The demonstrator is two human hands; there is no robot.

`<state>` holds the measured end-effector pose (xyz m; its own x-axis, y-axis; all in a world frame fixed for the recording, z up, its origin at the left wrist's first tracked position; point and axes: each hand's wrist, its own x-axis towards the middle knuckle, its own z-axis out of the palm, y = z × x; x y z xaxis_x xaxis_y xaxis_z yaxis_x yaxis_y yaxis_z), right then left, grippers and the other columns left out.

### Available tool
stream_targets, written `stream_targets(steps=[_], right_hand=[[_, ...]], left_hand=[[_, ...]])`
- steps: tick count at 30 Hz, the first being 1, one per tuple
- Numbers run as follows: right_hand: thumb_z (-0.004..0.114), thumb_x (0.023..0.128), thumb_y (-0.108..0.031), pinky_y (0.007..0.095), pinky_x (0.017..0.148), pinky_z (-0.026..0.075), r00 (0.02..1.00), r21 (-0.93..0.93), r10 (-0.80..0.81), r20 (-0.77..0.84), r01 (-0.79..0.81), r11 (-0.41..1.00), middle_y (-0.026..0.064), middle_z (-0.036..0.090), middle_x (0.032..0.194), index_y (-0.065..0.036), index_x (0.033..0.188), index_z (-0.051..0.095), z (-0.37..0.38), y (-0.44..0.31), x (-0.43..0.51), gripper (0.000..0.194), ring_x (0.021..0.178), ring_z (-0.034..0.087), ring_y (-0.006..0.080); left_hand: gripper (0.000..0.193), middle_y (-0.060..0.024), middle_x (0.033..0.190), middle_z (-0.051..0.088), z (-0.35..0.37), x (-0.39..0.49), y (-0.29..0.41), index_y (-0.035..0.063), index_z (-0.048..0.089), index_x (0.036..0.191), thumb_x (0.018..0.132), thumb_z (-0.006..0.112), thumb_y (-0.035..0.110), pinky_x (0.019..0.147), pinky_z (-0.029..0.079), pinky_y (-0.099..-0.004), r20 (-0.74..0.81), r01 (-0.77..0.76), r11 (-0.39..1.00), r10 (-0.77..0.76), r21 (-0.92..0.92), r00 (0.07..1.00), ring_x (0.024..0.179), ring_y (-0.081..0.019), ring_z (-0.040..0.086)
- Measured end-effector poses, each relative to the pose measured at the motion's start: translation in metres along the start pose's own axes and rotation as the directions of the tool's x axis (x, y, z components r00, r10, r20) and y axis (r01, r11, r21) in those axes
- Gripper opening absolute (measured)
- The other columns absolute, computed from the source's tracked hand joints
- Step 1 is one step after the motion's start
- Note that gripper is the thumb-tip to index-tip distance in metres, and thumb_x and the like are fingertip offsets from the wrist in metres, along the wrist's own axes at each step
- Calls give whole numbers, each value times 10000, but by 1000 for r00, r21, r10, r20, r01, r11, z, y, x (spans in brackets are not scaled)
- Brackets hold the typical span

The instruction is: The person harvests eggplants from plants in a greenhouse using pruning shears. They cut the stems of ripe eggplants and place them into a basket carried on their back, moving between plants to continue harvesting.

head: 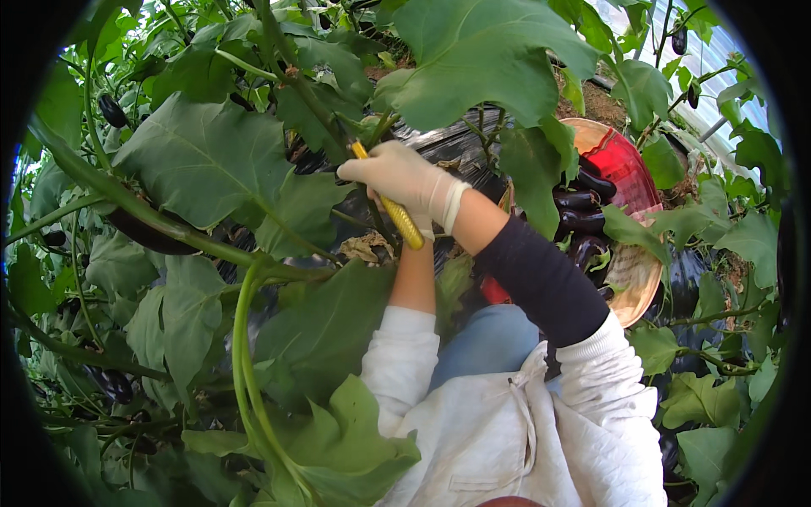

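Observation:
My right hand (402,174), in a pale thin glove, is closed around a tool with a yellow handle (403,223). The tool's tip meets the eggplant plant's stem (317,108), and what kind of tool it is cannot be made out. Behind and below it is my left hand (423,223), also gloved and mostly hidden by the right one. Whether its fingers hold anything does not show. Broad eggplant leaves (203,155) surround both hands. A large dark eggplant (149,231) hangs to the left, partly behind a thick stem.
To the right stands a basket (640,298) with red and printed lining, holding several picked eggplants (580,222). Black plastic mulch (456,142) covers soil beyond my hands. Thick branches (190,234) cross at the left, and more eggplants (113,111) hang there.

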<state>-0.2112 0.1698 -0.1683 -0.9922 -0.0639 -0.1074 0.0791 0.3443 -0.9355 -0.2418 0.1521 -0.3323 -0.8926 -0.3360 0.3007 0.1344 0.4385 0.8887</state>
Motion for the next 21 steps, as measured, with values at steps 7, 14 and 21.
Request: stream_targets(steps=[7, 14, 21], right_hand=[[659, 716, -415, 393, 836, 518, 993, -192, -98, -61, 84, 978, 239, 687, 884, 71, 852, 680, -7, -9, -15, 506, 875, 676, 352], [644, 694, -345, 435, 796, 537, 965, -284, -142, -219, 76, 956, 251, 684, 824, 31, 805, 708, -10, -2, -18, 397, 850, 684, 381], [638, 735, -265, 454, 756, 549, 944, -218, -225, -241, 173, 961, 236, 677, 786, 26, 779, 681, 4, 38, -112, 297, 792, 676, 410]], left_hand=[[833, -142, 1301, 505, 7, -15, 3, -30, 379, 1426, 876, 679, 519, 1009, 370, -332, 109, -18, 998, 24, -54, 994, 1139, -222, 476], [821, -121, 1217, 575, 13, -49, 6, -33, 436, 1395, 871, 674, 552, 949, 425, -304, 347, 70, 971, 13, -227, 938, 1039, -192, 546], [802, -131, 1148, 597, -16, -120, 24, -19, 446, 1346, 852, 693, 561, 934, 482, -339, 739, 672, 505, -96, -541, 667, 1079, -240, 601]])
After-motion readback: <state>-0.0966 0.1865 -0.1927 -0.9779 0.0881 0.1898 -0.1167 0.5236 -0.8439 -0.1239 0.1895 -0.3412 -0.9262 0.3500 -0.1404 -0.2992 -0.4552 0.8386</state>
